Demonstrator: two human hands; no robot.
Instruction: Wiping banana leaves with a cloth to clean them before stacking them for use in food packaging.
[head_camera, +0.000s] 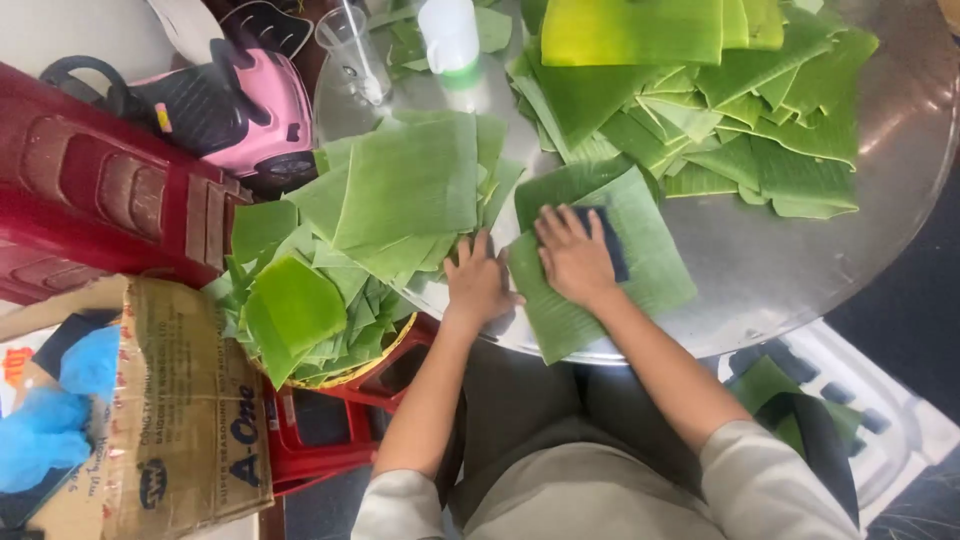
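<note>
From the head view, my right hand (572, 255) lies flat, fingers together, pressing a dark cloth (607, 240) onto the banana leaf (600, 270) at the near edge of the round metal table (800, 270). The leaf's long axis slants from near-left to far-right. My left hand (478, 283), fingers spread and holding nothing, pins its left edge, just beside the right.

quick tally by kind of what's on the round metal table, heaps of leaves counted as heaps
Heaps of cut banana leaves: 2, the second one
Single leaf under the hands: 1
Dark cloth: 1
White bottle: 1
Clear cup: 1
Total: 6
</note>
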